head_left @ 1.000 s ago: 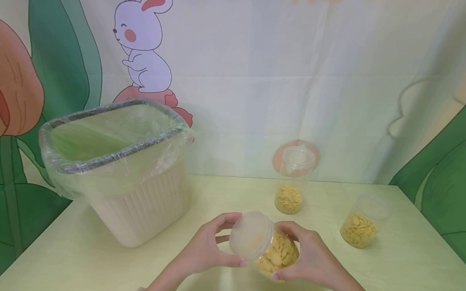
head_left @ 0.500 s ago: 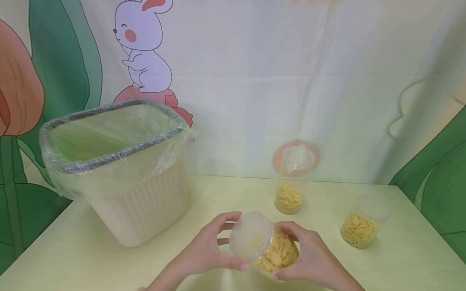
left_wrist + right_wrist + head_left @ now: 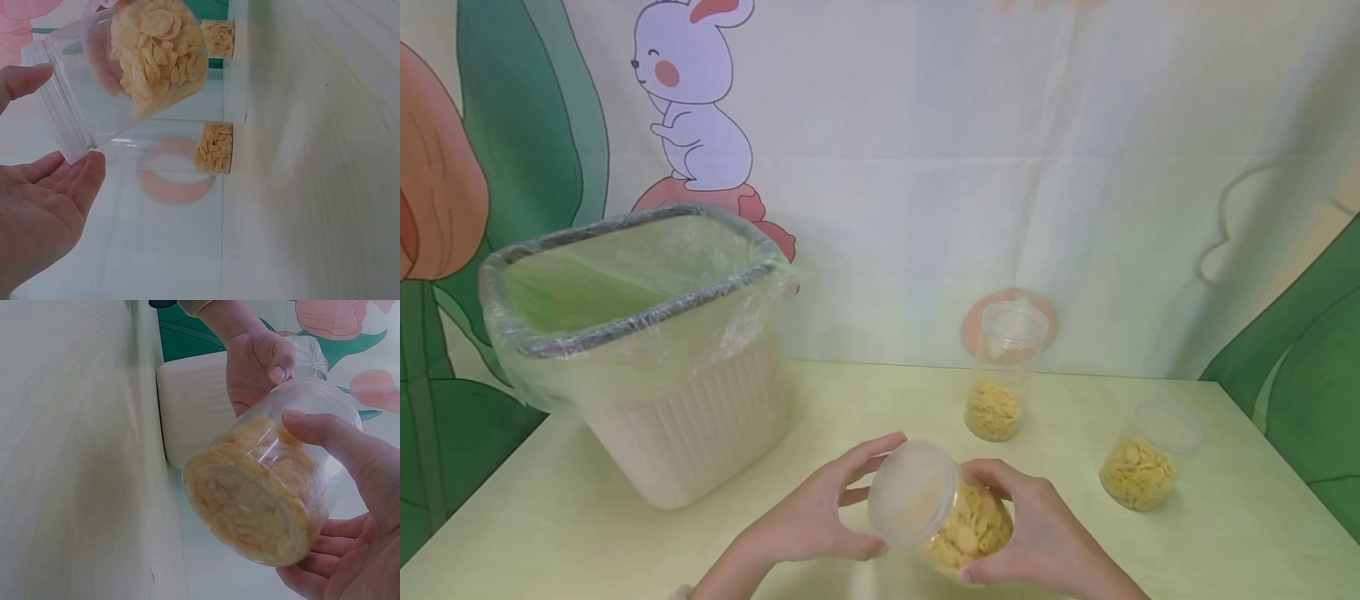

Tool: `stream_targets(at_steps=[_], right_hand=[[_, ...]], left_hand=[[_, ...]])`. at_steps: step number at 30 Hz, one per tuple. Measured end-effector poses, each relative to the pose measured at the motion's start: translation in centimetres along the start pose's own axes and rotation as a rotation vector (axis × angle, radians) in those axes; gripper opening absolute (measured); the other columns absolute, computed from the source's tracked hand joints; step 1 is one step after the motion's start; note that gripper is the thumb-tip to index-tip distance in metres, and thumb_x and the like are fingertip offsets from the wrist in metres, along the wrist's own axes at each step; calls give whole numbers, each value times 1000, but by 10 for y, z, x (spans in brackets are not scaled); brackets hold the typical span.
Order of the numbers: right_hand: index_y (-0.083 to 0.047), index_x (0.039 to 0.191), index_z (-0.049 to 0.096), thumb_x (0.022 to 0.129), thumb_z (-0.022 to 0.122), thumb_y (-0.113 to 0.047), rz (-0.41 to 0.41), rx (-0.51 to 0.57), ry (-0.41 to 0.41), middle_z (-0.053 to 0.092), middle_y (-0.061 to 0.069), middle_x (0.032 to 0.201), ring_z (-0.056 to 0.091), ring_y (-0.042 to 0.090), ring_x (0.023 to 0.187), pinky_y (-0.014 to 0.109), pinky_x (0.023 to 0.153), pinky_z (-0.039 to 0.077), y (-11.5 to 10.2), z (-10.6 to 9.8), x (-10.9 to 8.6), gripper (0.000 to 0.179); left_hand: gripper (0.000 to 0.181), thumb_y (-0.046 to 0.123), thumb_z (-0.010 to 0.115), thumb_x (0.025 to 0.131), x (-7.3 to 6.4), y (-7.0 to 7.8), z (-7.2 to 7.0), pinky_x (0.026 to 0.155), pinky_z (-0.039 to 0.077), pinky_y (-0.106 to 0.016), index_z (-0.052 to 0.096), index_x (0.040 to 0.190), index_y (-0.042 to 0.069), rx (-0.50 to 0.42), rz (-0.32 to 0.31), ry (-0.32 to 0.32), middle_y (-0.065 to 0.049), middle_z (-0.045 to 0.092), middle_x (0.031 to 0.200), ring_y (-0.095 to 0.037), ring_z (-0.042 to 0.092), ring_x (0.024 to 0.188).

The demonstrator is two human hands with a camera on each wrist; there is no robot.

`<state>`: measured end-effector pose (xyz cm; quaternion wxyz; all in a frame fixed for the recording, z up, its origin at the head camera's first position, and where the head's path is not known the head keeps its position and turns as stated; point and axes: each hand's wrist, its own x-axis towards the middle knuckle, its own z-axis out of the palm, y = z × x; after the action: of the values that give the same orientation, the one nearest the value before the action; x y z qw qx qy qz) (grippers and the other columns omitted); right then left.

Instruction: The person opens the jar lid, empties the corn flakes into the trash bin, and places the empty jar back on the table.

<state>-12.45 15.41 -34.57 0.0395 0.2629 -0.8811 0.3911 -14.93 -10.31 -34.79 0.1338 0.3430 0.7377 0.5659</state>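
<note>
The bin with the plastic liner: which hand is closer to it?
Left. The left hand holds the lid end of the jar, on the side toward the bin; the right hand grips the jar's far side.

wrists (image 3: pixel 715 583) cut off below

left side: lined waste bin (image 3: pixel 647 350) fills the far-left counter (image 3: pixel 1225 542), rim high; passage only in front of it.
centre: bare counter between bin and tall jar (image 3: pixel 1000 383), open toward the backdrop (image 3: pixel 925 208).
right side: short jar (image 3: pixel 1146 458) near the right edge; open gap between it and tall jar.
near edge: both hands (image 3: pixel 820 521) and held jar (image 3: pixel 943 517) fill the middle; bare strips to either side.
back: backdrop closes off the far edge.
</note>
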Motion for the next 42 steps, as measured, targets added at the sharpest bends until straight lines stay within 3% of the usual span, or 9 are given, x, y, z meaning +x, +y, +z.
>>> stream_targets(at_steps=[6, 12, 28, 35, 42], right_hand=[[-14, 113, 55, 52, 86, -35, -13, -9, 3, 61, -8, 105, 59, 13, 95, 33, 83, 48, 1, 0, 0, 72], [-15, 114, 54, 53, 86, -36, 6, 10, -8, 60, -8, 106, 58, 14, 95, 34, 82, 47, -1, 0, -1, 72], [-15, 114, 55, 53, 86, -35, 24, 9, -11, 60, -9, 105, 57, 10, 92, 34, 82, 47, -1, -2, 0, 72], [-15, 114, 55, 53, 86, -35, 15, 13, -6, 60, -9, 106, 56, 9, 92, 34, 82, 47, 1, -1, 0, 71], [-14, 114, 55, 53, 86, -36, 19, 13, -13, 60, -8, 107, 57, 10, 93, 35, 82, 47, 1, -1, 0, 72]], left_hand=[[85, 4, 73, 69, 1, 1, 0, 98, 39, -34, 31, 141, 21, 5, -4, 2, 1, 37, 140, -24, 35, 129], [82, 6, 74, 70, 1, -1, 0, 98, 39, -36, 32, 140, 13, 13, 19, 6, -8, 38, 138, -29, 35, 127], [82, 12, 79, 68, 2, -2, 1, 97, 40, -32, 36, 138, 12, -24, -12, 50, -8, 40, 137, -28, 39, 124], [85, 12, 81, 65, 2, -1, 4, 96, 40, -30, 36, 138, 13, -30, -44, 75, -3, 39, 137, -23, 40, 121], [81, 13, 80, 67, 1, 0, 4, 95, 42, -33, 38, 136, 10, -11, -20, 77, -8, 42, 132, -27, 40, 119]])
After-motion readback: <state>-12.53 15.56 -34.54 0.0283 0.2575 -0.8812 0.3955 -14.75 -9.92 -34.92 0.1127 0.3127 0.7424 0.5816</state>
